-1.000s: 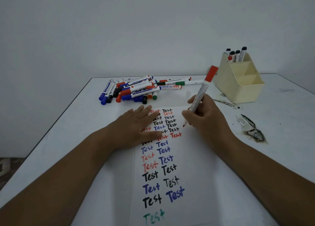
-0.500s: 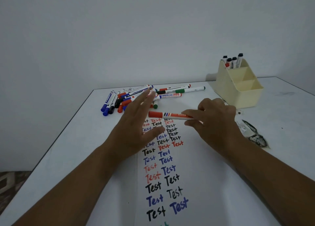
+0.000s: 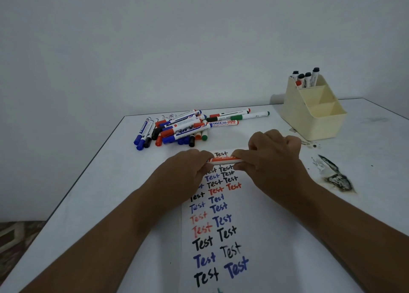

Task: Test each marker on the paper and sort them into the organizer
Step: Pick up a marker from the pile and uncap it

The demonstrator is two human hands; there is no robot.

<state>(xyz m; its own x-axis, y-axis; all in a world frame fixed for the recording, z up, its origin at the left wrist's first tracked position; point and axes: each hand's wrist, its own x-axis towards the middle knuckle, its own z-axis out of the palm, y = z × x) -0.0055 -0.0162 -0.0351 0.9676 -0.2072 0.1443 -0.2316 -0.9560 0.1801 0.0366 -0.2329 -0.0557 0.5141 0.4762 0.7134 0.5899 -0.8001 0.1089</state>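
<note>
Both my hands have closed on the red marker (image 3: 223, 159) since a moment ago, when my left palm hung spread beside it. Now my left hand (image 3: 184, 171) grips the cap end with curled fingers, and my right hand (image 3: 270, 160) pinches the barrel, holding it level just above the far end of the paper (image 3: 254, 226). I judge I am pressing the cap back on; to do it well I should keep both ends in line and push straight until it seats. At far left lies the pile of markers (image 3: 177, 127), too tangled to count exactly, well over a dozen. One sheet lies before me, with two columns of "Test". At far right stands one organizer (image 3: 314, 120), three compartments, with about five markers upright in the farthest one.
</note>
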